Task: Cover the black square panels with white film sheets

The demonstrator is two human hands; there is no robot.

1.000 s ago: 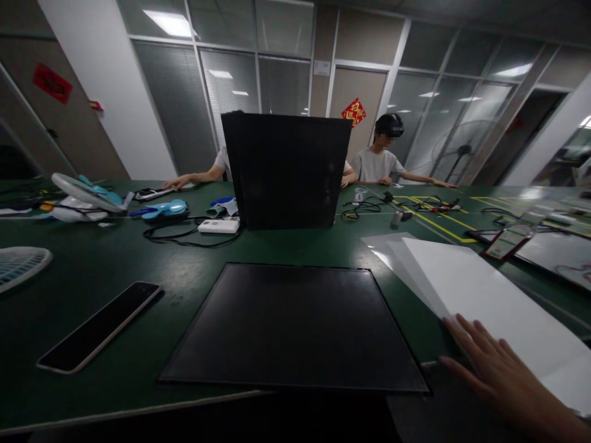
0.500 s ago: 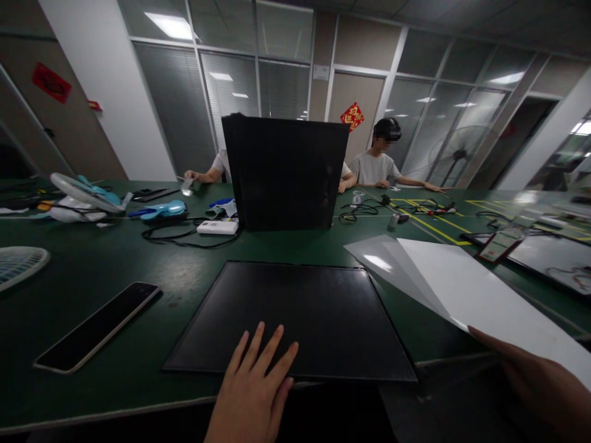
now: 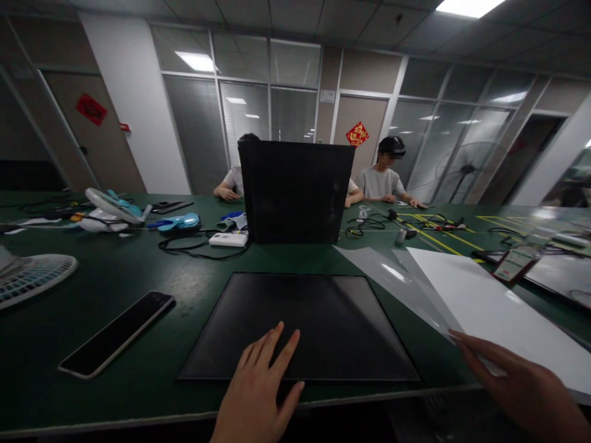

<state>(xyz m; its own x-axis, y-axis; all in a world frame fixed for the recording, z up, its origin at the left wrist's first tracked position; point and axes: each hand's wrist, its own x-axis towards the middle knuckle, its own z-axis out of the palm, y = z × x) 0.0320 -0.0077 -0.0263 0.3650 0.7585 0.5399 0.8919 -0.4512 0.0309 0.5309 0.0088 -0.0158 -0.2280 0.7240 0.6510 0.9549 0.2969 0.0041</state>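
Head view: the left hand [image 3: 258,394] is lying flat, fingers spread, on the near edge of the black panel [image 3: 300,323], which is resting on the green bench [image 3: 138,277] close to its near edge. The right hand [image 3: 517,384] is reaching to the near corner of the clear film [image 3: 392,277]; its fingers are lying on the sheet, and whether they are pinching it I cannot tell. The film is lying just beside the panel's right edge, partly over a white sheet [image 3: 484,307].

Working well here probably means pressing the panel steadily so it is not sliding, and lifting the film by one corner, slowly, so it is not creasing or clinging to the white sheet.

The panel is looking matte, flat and square, with a thin frame. The film is glossy, thin and limp, catching ceiling light. A phone [image 3: 117,332] with a smooth dark face is lying toward the left, and a stack of upright panels [image 3: 298,194] is standing behind.
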